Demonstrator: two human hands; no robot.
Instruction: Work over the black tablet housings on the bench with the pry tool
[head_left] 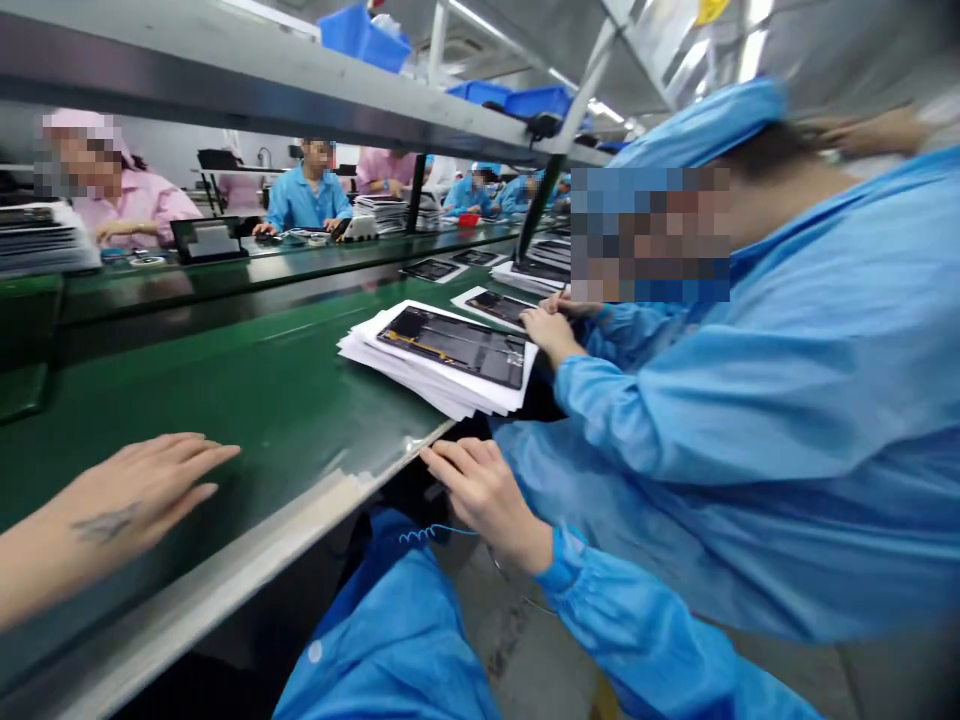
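Observation:
My left hand [154, 492], palm down with its fingers stretched out, is over the green work surface [247, 390] and holds nothing. Near the table's front edge is my right hand [487, 495], its fingers loosely extended with nothing visible in them. Just beyond the right hand, a dark tablet housing [454, 345] with an orange ribbon cable lies on a stack of white sheets [390, 365]. The stack reaches over the table's edge. A thin coiled blue cord [416, 536] hangs below the right wrist.
To the right a co-worker in a blue smock [735, 400] leans over another dark housing [495, 308] on white sheets. Across the bench sit other workers beside paper stacks [45, 240]. A metal shelf [225, 85] with blue bins [364, 38] runs overhead, with a slanted post [551, 175].

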